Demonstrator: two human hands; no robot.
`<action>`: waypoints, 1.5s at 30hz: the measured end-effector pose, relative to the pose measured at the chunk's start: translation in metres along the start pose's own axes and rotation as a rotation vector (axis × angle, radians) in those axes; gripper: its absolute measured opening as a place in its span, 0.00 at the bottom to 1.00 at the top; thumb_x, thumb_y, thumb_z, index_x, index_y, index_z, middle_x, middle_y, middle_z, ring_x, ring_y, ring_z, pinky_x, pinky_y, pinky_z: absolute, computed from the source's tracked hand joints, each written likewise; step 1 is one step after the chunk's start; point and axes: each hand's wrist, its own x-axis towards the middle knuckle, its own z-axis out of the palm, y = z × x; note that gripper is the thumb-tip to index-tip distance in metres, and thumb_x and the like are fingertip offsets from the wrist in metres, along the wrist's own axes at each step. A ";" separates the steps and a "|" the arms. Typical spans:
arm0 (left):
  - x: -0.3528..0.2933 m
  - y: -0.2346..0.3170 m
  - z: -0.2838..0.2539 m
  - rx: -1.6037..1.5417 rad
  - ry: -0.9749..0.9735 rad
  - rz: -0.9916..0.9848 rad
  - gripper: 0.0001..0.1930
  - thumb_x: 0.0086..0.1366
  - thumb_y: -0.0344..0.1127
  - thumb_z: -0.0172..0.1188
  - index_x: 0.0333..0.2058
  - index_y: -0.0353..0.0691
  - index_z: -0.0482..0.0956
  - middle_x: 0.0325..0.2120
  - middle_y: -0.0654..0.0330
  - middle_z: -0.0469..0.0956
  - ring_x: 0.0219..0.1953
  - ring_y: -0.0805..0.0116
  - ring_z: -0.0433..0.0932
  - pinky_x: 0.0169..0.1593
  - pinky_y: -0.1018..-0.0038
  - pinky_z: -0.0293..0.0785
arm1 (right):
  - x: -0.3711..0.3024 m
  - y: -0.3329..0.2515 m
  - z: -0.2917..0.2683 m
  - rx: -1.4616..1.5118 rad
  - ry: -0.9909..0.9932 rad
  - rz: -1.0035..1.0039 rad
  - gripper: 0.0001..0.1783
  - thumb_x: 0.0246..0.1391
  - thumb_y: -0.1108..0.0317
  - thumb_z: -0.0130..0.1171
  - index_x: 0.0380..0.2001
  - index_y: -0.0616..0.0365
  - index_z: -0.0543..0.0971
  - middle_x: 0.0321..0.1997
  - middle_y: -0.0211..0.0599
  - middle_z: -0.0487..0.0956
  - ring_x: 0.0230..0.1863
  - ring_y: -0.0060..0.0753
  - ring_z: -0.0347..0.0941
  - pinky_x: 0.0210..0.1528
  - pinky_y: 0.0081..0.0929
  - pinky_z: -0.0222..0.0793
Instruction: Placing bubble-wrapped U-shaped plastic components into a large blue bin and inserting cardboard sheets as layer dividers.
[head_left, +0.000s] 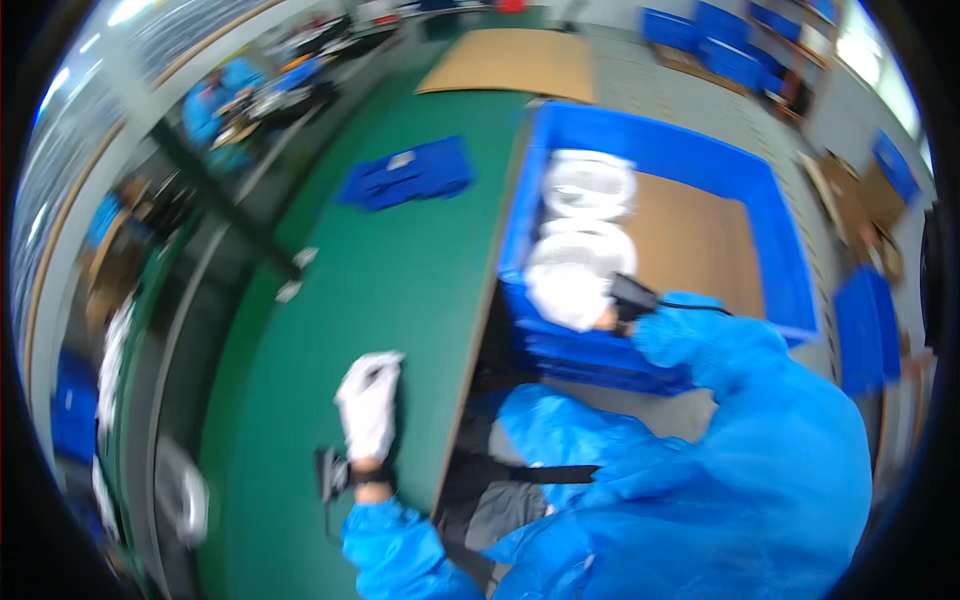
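Note:
My right hand (568, 296), in a white glove, reaches into a large blue bin (668, 140). It is at the near edge of a white ring-shaped part (592, 240). White glove and white part blur together, so whether my fingers grip it cannot be made out. A second white ring-shaped part (590, 186) lies just beyond, along the bin's left side. My left hand (368, 405), also gloved in white, is over the green tabletop (300, 400). A dark gap shows between its slightly bent fingers, and nothing is visible in it.
Brown cardboard (692, 235) lines the bin's bottom. A folded blue cloth (412, 174) lies on the green table, with a cardboard sheet (512, 58) at its far end. A dark post (225, 200) stands at the left. Another person in blue (205, 110) sits beyond. More blue bins (868, 325) stand at right.

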 end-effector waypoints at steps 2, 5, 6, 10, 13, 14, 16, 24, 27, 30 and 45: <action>0.004 -0.002 0.007 0.005 -0.033 0.005 0.07 0.61 0.30 0.57 0.34 0.34 0.81 0.33 0.55 0.81 0.38 0.65 0.79 0.45 0.71 0.74 | -0.008 0.018 0.005 0.725 -0.012 -0.028 0.09 0.52 0.62 0.58 0.25 0.55 0.75 0.21 0.36 0.72 0.21 0.36 0.71 0.22 0.35 0.67; 0.008 -0.020 0.010 -0.082 -0.053 -0.007 0.08 0.59 0.29 0.57 0.35 0.35 0.82 0.32 0.60 0.81 0.36 0.72 0.77 0.43 0.76 0.73 | 0.002 0.021 -0.001 1.036 -0.258 0.053 0.13 0.49 0.61 0.62 0.32 0.59 0.78 0.27 0.43 0.78 0.28 0.45 0.75 0.30 0.40 0.72; 0.006 -0.025 0.008 -0.151 -0.049 -0.063 0.07 0.58 0.27 0.57 0.35 0.35 0.82 0.31 0.60 0.80 0.33 0.74 0.76 0.39 0.78 0.72 | 0.011 0.018 -0.010 1.089 -0.544 0.094 0.17 0.47 0.60 0.62 0.35 0.62 0.78 0.29 0.47 0.79 0.32 0.48 0.77 0.34 0.42 0.73; 0.005 -0.030 0.007 -0.074 -0.024 -0.024 0.08 0.57 0.30 0.56 0.33 0.35 0.82 0.27 0.61 0.80 0.30 0.75 0.75 0.37 0.77 0.72 | 0.000 0.007 0.001 1.048 -0.416 0.027 0.22 0.50 0.58 0.60 0.43 0.63 0.75 0.33 0.51 0.80 0.36 0.50 0.78 0.42 0.44 0.72; 0.001 -0.031 0.004 0.019 0.061 0.064 0.08 0.56 0.32 0.53 0.29 0.38 0.81 0.31 0.55 0.80 0.34 0.59 0.78 0.42 0.69 0.73 | -0.003 -0.001 0.013 0.984 -0.373 -0.047 0.20 0.51 0.60 0.57 0.42 0.65 0.76 0.35 0.51 0.79 0.41 0.51 0.76 0.46 0.44 0.71; 0.000 -0.031 0.003 0.094 0.108 0.103 0.08 0.57 0.32 0.52 0.28 0.40 0.81 0.31 0.54 0.80 0.35 0.58 0.78 0.42 0.68 0.74 | -0.014 -0.006 0.020 1.046 -0.318 0.005 0.20 0.51 0.60 0.58 0.43 0.64 0.76 0.35 0.52 0.79 0.40 0.52 0.76 0.46 0.45 0.71; -0.002 -0.037 -0.006 0.081 0.265 0.139 0.07 0.58 0.31 0.52 0.29 0.40 0.81 0.30 0.54 0.80 0.34 0.58 0.78 0.41 0.68 0.74 | -0.002 -0.002 0.013 1.049 -0.556 -0.011 0.20 0.52 0.60 0.57 0.42 0.64 0.76 0.35 0.54 0.79 0.40 0.52 0.76 0.45 0.45 0.71; -0.051 -0.070 -0.156 -0.061 1.064 0.017 0.07 0.58 0.26 0.54 0.26 0.40 0.80 0.24 0.60 0.78 0.28 0.71 0.77 0.33 0.74 0.73 | 0.049 0.012 -0.059 1.203 -0.091 0.102 0.22 0.45 0.72 0.59 0.46 0.69 0.72 0.46 0.59 0.72 0.49 0.54 0.71 0.52 0.45 0.67; -0.081 -0.082 -0.232 0.144 1.480 -0.053 0.09 0.56 0.24 0.53 0.37 0.38 0.73 0.29 0.58 0.72 0.33 0.69 0.74 0.39 0.72 0.71 | 0.121 -0.003 -0.138 1.759 -0.092 0.215 0.18 0.45 0.75 0.58 0.43 0.66 0.72 0.39 0.51 0.75 0.41 0.51 0.74 0.45 0.41 0.71; -0.100 -0.102 -0.286 0.371 1.743 -0.299 0.23 0.55 0.23 0.54 0.51 0.42 0.66 0.44 0.53 0.66 0.42 0.61 0.72 0.50 0.63 0.69 | 0.173 -0.075 -0.194 2.244 -0.388 0.068 0.17 0.46 0.71 0.62 0.39 0.64 0.73 0.34 0.46 0.76 0.34 0.48 0.74 0.38 0.38 0.73; -0.111 -0.154 -0.383 0.624 1.230 -0.566 0.28 0.61 0.40 0.59 0.61 0.54 0.68 0.44 0.40 0.76 0.49 0.44 0.75 0.54 0.62 0.70 | 0.392 -0.292 -0.389 2.129 -0.188 -0.146 0.22 0.52 0.60 0.54 0.51 0.48 0.68 0.51 0.49 0.66 0.42 0.52 0.75 0.44 0.46 0.75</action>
